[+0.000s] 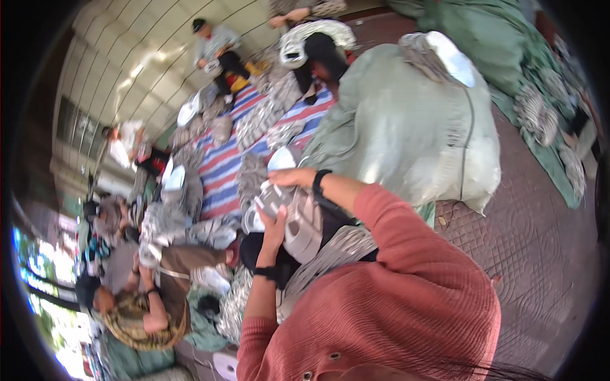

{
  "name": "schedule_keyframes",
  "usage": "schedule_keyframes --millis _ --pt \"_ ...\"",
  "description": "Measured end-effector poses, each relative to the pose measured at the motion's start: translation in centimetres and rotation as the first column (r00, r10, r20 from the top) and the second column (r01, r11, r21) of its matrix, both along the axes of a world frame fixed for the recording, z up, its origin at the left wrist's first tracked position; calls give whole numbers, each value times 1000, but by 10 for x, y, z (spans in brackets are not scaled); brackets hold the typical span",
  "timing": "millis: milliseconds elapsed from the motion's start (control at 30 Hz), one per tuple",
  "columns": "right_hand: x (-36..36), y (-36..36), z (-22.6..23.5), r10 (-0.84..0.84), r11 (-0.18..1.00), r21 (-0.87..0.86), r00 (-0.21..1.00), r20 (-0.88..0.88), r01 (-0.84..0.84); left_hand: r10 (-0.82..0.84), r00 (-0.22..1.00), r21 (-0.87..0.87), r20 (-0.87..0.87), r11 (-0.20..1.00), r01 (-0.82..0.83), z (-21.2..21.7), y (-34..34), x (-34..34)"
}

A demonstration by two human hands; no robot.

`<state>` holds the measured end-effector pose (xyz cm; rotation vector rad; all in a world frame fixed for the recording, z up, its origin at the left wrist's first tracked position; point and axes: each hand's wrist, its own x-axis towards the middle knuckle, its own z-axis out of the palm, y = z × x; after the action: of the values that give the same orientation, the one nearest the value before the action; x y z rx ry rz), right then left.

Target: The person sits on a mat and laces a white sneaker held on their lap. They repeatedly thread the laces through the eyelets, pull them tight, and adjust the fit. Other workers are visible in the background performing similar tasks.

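Over my lap is a blurred beige cap (304,232), with a pale strip along its upper left side. My left hand (273,230) grips the cap's left side, its fingers pointing up by the strip. Across the top lies my right hand (293,177), its fingers reaching left over the cap's far edge and partly hidden. Both wrists wear black bands. Just beyond the right hand stands a white curved piece (284,157). A bundle of grey strips or stacked fabric (333,254) rests by my right thigh.
A big pale green sack (413,127) stands close on my right, grey stacks and a white piece on top. Striped sheeting (219,168) ahead carries grey bundles. A person (149,298) sits close on the left; others sit farther off. A white roll (225,365) lies near my left elbow.
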<state>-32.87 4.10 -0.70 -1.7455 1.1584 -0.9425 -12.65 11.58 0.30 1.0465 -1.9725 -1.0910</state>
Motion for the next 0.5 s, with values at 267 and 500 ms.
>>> schedule_keyframes --millis 267,500 --pt "19 18 0 -23 1000 -24 979 -203 18 332 711 -466 619 885 -7 -8 80 8" --pt "32 21 -17 42 990 -120 970 -241 -73 112 774 -500 624 818 284 -26 85 11"
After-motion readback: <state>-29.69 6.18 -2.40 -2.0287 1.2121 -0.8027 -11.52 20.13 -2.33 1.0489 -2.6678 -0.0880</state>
